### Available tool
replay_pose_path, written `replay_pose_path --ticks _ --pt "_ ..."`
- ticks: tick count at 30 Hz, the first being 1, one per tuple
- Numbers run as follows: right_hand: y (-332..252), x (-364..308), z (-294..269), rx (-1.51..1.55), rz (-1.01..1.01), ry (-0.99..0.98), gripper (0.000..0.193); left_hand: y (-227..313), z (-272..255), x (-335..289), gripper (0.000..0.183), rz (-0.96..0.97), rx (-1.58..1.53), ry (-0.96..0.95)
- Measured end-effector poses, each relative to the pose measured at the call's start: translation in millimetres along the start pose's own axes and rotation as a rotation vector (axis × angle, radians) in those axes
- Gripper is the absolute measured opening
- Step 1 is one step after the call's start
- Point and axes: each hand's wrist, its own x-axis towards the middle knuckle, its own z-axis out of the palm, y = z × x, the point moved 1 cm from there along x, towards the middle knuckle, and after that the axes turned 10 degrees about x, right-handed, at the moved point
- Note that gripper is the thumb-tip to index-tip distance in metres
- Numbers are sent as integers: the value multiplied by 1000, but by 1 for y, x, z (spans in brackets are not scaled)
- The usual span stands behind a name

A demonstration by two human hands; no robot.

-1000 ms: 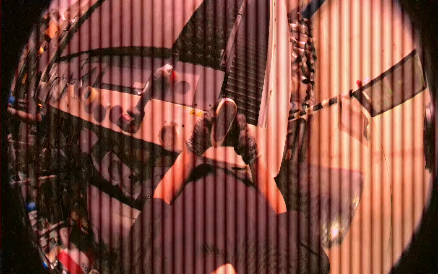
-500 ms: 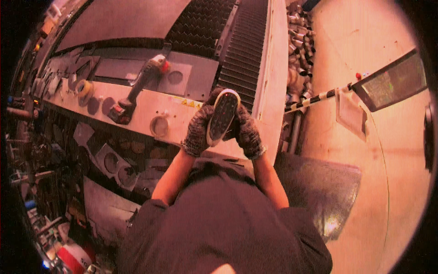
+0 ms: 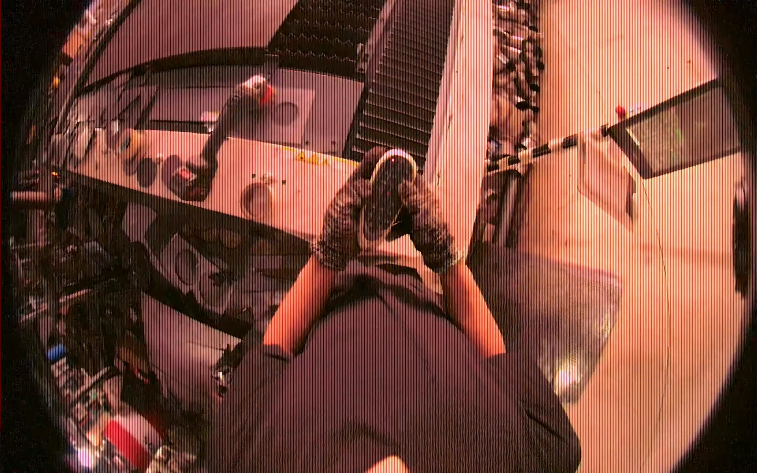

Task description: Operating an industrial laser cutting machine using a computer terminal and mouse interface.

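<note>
Between my gloved hands is an elongated, rounded object (image 3: 386, 199) with a dark, speckled face and a pale rim; its exact kind I cannot make out. My left hand (image 3: 344, 214), in a dark grey knitted glove, is closed around its left side. On the right edge, my right hand (image 3: 430, 221), gloved the same way, grips it with the thumb near the dark face. The object is held up in front of me, over the near edge of the pale bench ledge (image 3: 296, 206). My fingers behind it are hidden.
A long cordless power tool (image 3: 214, 146), resembling an angle grinder, lies on the bench, beside a roll of tape (image 3: 131, 143). Ahead is a slatted metal bed (image 3: 400, 87). Many short metal pieces (image 3: 516, 79) are heaped beyond its right rail. A screen (image 3: 680, 130) stands farther right.
The bench and its tools have shifted slightly left and up in view. My right thumb has moved farther onto the dark face, while both hands keep holding the object.
</note>
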Motion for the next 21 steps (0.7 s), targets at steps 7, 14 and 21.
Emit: replay_pose_path --ticks 7,14,21 --pt "-5 -15 -10 -43 -131 50 49 -7 16 3 69 -174 -226 1" --pt "-12 -27 -13 -67 -99 106 48 -7 18 6 70 -125 230 -96" --pt "-29 -33 -1 -18 -206 8 53 1 14 1 74 -190 140 -114"
